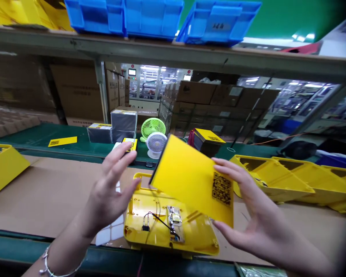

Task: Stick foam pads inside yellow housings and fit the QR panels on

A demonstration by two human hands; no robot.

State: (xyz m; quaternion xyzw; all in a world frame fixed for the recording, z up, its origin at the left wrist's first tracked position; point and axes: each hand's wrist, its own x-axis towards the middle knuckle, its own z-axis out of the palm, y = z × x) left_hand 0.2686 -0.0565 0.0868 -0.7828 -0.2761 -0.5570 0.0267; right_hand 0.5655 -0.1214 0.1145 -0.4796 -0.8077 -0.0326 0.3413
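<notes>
Centrally, one yellow block [187,177], flat-faced, QR-printed, dark along one edge, tilted above an open housing [202,231]. Right hand [258,219]: partly curled, thumb below and fingertips above, gripping the block's right end. Left hand [109,192]: fingers loosely spread, holding nothing; contact between thumb and housing handle cannot be told. Housing: smooth yellow shell, containing a circuit board [175,217] and thin black wire [161,220]. Around it: brown cardboard [52,192]. Behind: round-grilled white fan [157,144] and green fan [152,127]. Overhead: blue bins [154,17], contents hidden.

L hand [108,192] raised & loosely splayed, R hand [256,207] curved, gripping
</notes>
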